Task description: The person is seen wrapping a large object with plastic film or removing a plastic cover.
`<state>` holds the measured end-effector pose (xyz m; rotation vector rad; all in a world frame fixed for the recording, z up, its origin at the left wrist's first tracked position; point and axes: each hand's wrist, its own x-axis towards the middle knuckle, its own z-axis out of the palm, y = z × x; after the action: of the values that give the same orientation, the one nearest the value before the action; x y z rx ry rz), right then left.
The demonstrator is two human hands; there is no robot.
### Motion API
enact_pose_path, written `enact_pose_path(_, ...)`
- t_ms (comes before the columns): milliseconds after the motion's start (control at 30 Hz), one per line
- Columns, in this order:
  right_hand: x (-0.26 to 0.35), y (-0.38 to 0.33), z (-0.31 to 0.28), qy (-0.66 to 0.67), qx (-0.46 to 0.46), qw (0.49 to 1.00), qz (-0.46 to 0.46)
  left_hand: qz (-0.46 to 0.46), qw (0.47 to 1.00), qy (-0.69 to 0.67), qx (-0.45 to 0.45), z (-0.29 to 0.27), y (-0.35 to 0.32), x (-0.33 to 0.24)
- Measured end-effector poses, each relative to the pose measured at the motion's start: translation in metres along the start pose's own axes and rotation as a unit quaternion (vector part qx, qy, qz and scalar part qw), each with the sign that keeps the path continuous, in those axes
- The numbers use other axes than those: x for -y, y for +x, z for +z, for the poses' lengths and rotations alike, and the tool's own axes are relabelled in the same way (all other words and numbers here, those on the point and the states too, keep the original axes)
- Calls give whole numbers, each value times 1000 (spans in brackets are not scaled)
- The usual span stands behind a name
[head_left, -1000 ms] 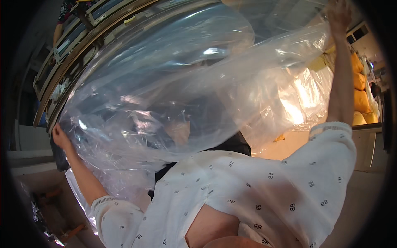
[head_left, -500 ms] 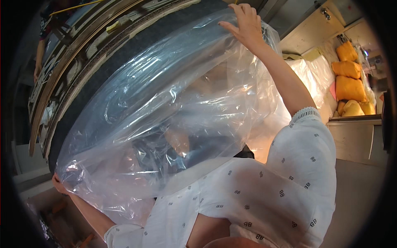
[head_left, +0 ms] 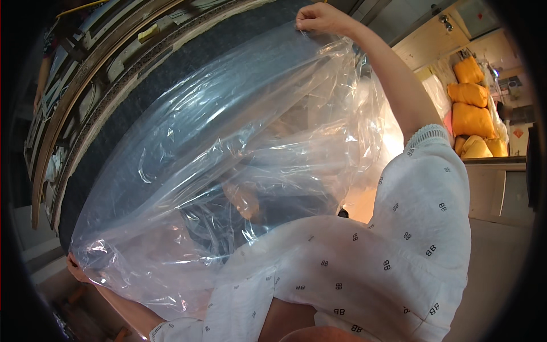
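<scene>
Sheeting [head_left: 165, 142] of clear plastic stretches between the two hands [head_left: 322, 18].

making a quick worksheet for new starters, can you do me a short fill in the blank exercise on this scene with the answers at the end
1. Of the left hand and the right hand, the one nearer the picture's bottom is the ____ one.
2. Both hands grip the same clear sheeting, made of ____.
3. The main colour of the person's shirt is ____.
4. The orange bundles are stacked toward the picture's ____ side.

Missing words: left; plastic; white; right.
</scene>
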<state>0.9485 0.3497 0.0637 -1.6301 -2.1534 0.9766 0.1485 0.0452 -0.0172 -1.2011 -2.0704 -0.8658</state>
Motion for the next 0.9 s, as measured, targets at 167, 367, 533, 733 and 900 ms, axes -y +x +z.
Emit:
enact_pose_path(167,-19,26,48,-138,-260,946,-135,-134,990,-37,11,-24,14,75)
enact_pose_path(367,-3,1,39,-53,-188,972,-128,-190,976,-94,54,-118,8,47)
enact_pose_path(533,0,7,39,11,-162,973,-162,-286,926,-214,119,-143,-37,80)
enact_pose_path(733,37,14,-12,212,-270,931,-123,-343,864,-355,99,-81,-10,53)
enact_pose_path(900,75,17,-38,303,-467,822,-119,-269,869,-413,54,-34,68,-23)
